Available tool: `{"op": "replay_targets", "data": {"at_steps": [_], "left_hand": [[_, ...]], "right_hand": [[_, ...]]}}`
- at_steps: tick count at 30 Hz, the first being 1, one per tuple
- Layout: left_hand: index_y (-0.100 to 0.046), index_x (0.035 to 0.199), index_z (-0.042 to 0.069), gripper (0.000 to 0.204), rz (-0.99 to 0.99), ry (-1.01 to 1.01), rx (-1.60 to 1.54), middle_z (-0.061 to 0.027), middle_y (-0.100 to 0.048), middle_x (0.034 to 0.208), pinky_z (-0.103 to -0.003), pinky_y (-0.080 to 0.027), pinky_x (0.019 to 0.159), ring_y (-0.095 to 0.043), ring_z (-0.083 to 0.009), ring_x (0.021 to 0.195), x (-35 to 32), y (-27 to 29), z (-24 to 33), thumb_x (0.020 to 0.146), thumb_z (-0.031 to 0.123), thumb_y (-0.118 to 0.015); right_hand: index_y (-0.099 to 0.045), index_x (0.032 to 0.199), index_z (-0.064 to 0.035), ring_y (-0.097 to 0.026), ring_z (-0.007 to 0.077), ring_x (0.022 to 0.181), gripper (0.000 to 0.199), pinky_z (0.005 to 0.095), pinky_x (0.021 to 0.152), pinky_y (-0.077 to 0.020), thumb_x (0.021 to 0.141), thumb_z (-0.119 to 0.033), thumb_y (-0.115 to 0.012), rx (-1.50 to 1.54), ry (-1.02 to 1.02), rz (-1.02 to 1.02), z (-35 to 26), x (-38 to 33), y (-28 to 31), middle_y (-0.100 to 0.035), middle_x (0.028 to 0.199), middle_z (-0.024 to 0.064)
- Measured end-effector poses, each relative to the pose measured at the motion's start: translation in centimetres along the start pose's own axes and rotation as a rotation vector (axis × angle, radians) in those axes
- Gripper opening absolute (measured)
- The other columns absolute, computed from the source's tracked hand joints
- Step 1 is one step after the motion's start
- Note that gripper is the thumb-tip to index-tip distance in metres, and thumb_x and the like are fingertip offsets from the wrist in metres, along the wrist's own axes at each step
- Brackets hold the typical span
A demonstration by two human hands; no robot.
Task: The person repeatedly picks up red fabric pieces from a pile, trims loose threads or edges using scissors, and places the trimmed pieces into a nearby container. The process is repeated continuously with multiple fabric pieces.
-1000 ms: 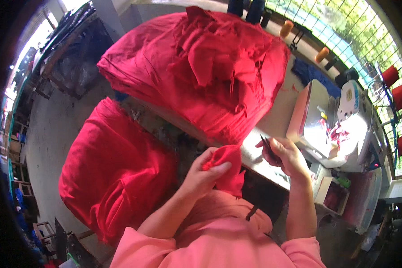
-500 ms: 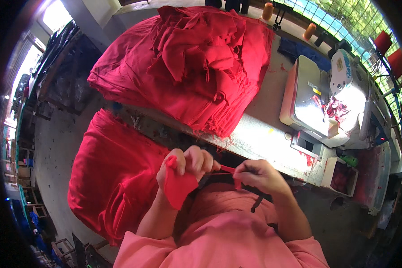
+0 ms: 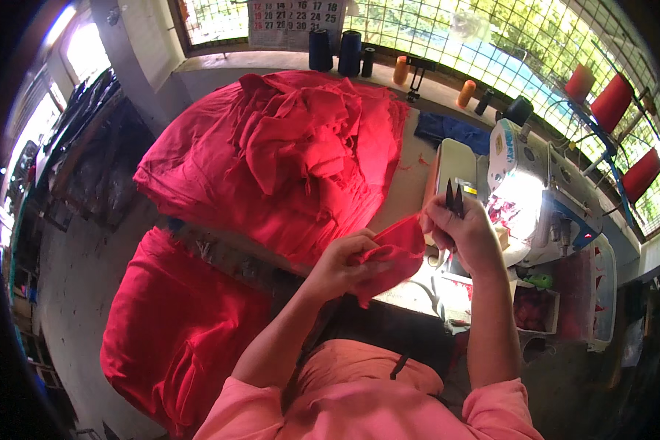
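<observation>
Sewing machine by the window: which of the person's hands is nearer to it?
Right. The right hand is just to the lower left of the sewing machine in the picture; the left hand is farther left.

The cloth piece (image 3: 402, 258) at mid-frame is bright red, like the heap (image 3: 198, 158) at upper centre and the bundle (image 3: 172, 315) at lower left. Snips (image 3: 455, 199) right of centre show black blades; the shirt (image 3: 374, 407) along the lower edge is salmon pink. Dark grid lines pattern the window (image 3: 418, 33) at the top, above orange spools (image 3: 400, 70).
</observation>
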State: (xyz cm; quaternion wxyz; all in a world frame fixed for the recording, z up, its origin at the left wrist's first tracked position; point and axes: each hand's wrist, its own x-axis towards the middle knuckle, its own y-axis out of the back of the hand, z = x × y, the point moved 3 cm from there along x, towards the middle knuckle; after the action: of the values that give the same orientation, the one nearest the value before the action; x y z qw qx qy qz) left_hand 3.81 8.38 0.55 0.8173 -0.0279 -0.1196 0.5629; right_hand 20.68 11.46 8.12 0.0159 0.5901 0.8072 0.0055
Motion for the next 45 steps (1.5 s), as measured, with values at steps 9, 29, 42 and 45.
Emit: {"op": "replay_targets", "data": {"at_steps": [9,29,42,45], "left_hand": [[-0.056,0.078,0.003,0.017,-0.025,-0.359,0.809,-0.0080,-0.053,0.082,-0.030,-0.045,0.060,-0.055,-0.0226,0.071,-0.7,-0.1,2.0,0.063,0.004,-0.065],[-0.055,0.079,0.003,0.019,-0.085,-0.435,0.771,-0.0070,-0.054,0.087,-0.031,-0.046,0.058,-0.057,-0.0230,0.073,-2.5,-1.6,3.8,0.063,0.005,-0.065],[-0.056,0.077,0.002,0.020,-0.123,-0.414,0.714,-0.0104,-0.057,0.086,-0.030,-0.047,0.064,-0.059,-0.0230,0.076,-2.7,-2.4,3.3,0.060,0.002,-0.067],[-0.056,0.078,0.002,0.020,-0.148,-0.357,0.728,-0.0099,-0.057,0.085,-0.030,-0.047,0.063,-0.058,-0.0237,0.076,-3.1,-1.7,3.2,0.061,0.003,-0.067]], "right_hand": [[-0.049,0.090,-0.0046,-0.039,0.0052,0.048,0.017,0.0192,0.043,-0.0310,0.082,-0.019,-0.051,-0.039,-0.166,0.124,5.0,-2.2,1.6,-0.050,0.064,0.0016],[-0.051,0.096,-0.0020,-0.053,0.0234,0.065,0.029,0.0312,0.058,-0.0418,0.069,-0.008,-0.062,-0.850,0.279,0.073,2.1,-5.5,-2.9,-0.052,0.074,0.0106],[-0.053,0.091,-0.0002,-0.053,0.0232,0.061,0.027,0.0292,0.055,-0.0417,0.066,-0.001,-0.062,-0.745,0.347,0.100,2.0,-6.1,-2.7,-0.053,0.072,0.0116],[-0.054,0.092,0.0003,-0.055,0.0194,0.061,0.025,0.0271,0.055,-0.0424,0.068,0.000,-0.061,-0.700,0.396,0.125,1.8,-5.9,-2.2,-0.055,0.072,0.0118]]}}
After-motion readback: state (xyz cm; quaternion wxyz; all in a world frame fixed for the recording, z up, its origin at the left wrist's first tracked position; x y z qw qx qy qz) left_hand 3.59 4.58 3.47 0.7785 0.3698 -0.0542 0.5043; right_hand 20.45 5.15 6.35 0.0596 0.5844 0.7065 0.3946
